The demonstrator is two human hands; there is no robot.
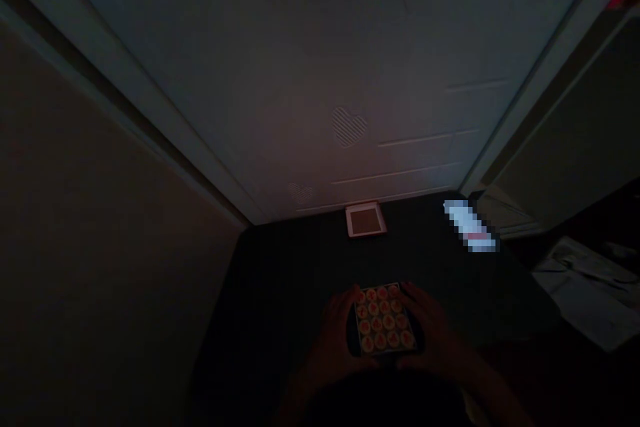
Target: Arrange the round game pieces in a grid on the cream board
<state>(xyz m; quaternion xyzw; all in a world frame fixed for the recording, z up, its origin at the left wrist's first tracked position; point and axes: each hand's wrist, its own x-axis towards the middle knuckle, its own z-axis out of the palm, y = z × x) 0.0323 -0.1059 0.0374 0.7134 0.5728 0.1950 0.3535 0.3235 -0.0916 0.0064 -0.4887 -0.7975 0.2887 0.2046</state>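
A square box (379,318) filled with rows of round, pale discs bearing red marks, like Chinese chess pieces, is on the dark table near me. My left hand (336,333) is curved round its left side, with the fingertips at the far left corner. On the other side my right hand (434,332) curves the same way, fingers at the far right corner. Both thumbs lie by the near edge. Dim light hides exactly how firmly the fingers press. Farther back, against the wall panel, lies a shallow square lid or tray (367,220) with a pale rim and brown middle.
The dark tabletop (290,273) reaches back to a pale panel (280,80) with embossed hearts and lines. A bright, blurred-out phone-like object (470,225) lies at the back right. Beyond the table's right side are pale sheets or bags (583,290). A wall (90,227) rises on the left.
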